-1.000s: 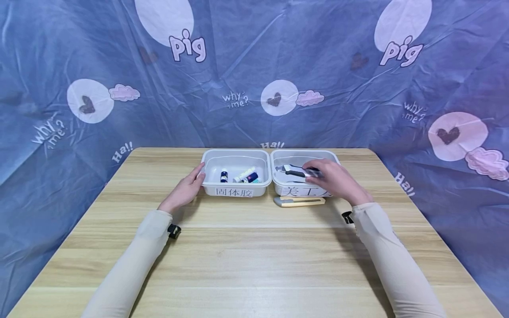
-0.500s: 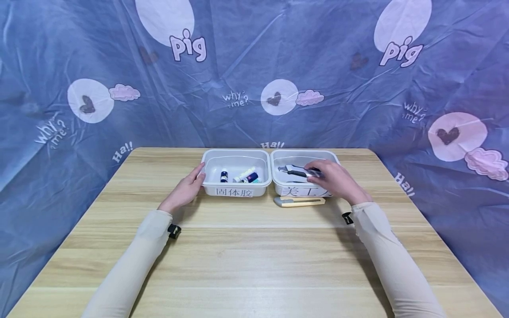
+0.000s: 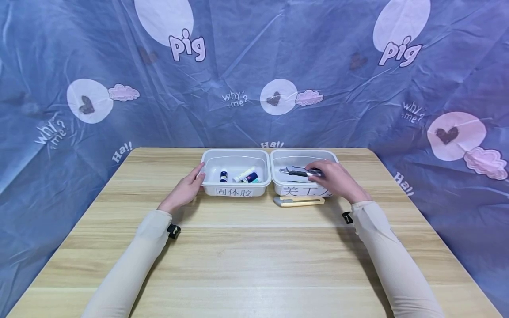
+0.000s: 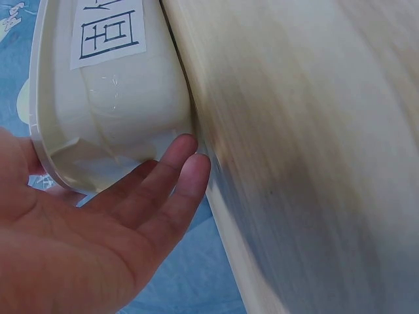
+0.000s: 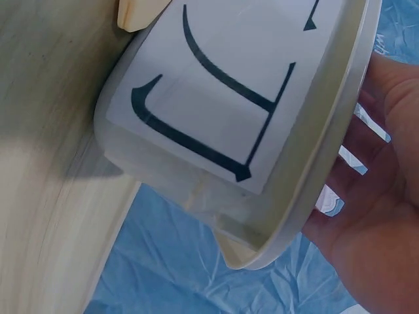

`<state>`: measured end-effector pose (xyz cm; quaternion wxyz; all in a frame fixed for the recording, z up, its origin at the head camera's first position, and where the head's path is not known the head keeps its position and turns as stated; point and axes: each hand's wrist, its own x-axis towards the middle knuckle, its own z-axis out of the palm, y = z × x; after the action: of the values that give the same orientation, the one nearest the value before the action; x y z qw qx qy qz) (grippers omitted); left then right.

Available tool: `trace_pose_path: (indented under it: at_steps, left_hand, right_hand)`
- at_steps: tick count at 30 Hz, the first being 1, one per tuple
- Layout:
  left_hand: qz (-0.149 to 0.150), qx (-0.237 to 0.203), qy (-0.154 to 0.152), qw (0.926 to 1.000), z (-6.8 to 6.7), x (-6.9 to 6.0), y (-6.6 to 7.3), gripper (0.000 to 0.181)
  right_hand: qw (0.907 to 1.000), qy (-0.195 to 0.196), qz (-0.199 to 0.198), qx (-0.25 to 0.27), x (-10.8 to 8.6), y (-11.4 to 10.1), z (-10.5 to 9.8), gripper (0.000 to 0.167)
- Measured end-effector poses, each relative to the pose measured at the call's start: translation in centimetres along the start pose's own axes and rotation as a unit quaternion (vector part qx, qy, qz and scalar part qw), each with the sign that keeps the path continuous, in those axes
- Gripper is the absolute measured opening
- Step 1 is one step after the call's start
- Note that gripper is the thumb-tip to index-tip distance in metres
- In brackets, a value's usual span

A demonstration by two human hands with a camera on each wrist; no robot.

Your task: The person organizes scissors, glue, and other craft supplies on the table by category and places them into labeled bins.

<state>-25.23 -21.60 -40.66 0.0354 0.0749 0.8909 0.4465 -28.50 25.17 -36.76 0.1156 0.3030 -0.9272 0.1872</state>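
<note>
In the head view my right hand holds a black and grey utility knife over the right white bin. The knife's front end points left, inside the rim. The bin's wall hides the knife in the right wrist view. A yellow utility knife with a grey end lies on the table in front of that bin. My left hand rests against the left end of the left white bin; in the left wrist view its fingers extend along the outer wall. Several glue sticks lie in this bin.
The two bins stand side by side near the back edge of the wooden table, with paper labels on their fronts. A blue printed cloth hangs behind and along the sides.
The black and grey utility knife has shifted slightly to the right and down with my right hand. My left hand stays at the left bin, and the yellow knife has not moved.
</note>
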Motion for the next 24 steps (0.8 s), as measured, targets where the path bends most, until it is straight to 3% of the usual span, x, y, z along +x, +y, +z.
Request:
trace_pose_path:
  at_steps: [16, 24]
  left_hand:
    - [-0.002, -0.006, 0.003, 1.0, 0.01, 0.1, 0.0, 0.059]
    - [-0.002, -0.008, 0.001, 1.0, -0.08, 0.03, -0.05, 0.059]
  right_hand:
    - [0.9999, 0.014, -0.008, -0.003, 0.0, 0.61, 0.33, 0.021]
    - [0.9999, -0.001, 0.004, 0.009, 0.07, 0.63, 0.22, 0.021]
